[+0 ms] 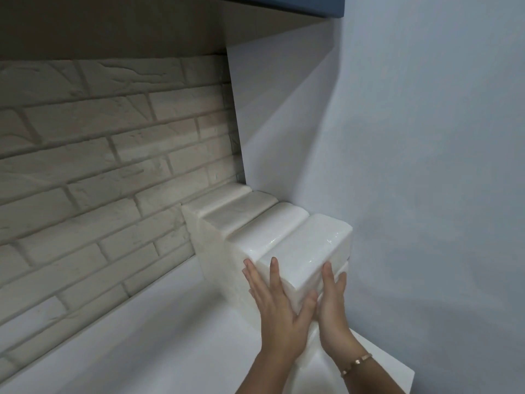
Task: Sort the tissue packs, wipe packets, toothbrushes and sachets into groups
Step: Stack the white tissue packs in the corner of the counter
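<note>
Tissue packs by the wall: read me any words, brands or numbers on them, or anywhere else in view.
None readable.
The tissue packs show plain white glossy wrappers with no print on the faces in view.
The brick wall, the counter and the bracelet carry no lettering either.

A whitewashed brick wall runs along the left above a smooth white countertop. It meets a plain pale wall on the right. A blue cabinet hangs overhead, its underside in shadow, with soft light falling across the plain wall.
</note>
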The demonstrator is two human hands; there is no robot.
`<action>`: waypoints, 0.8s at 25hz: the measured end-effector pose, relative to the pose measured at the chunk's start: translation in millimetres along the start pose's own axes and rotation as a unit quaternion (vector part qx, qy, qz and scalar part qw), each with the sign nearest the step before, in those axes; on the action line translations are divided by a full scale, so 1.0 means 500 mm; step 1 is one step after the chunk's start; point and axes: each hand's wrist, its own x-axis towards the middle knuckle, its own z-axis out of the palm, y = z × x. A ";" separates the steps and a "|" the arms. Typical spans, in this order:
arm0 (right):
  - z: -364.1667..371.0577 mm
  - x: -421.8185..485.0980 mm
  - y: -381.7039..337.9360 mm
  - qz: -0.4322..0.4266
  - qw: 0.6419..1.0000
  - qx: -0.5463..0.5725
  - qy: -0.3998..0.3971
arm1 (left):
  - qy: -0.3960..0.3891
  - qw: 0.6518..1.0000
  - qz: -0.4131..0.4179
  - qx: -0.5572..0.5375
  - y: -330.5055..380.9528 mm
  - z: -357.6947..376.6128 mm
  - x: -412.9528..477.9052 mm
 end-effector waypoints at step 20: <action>0.036 -0.007 0.085 0.160 0.980 0.116 0.002 | -0.136 0.959 -0.209 -0.139 0.009 -0.020 -0.017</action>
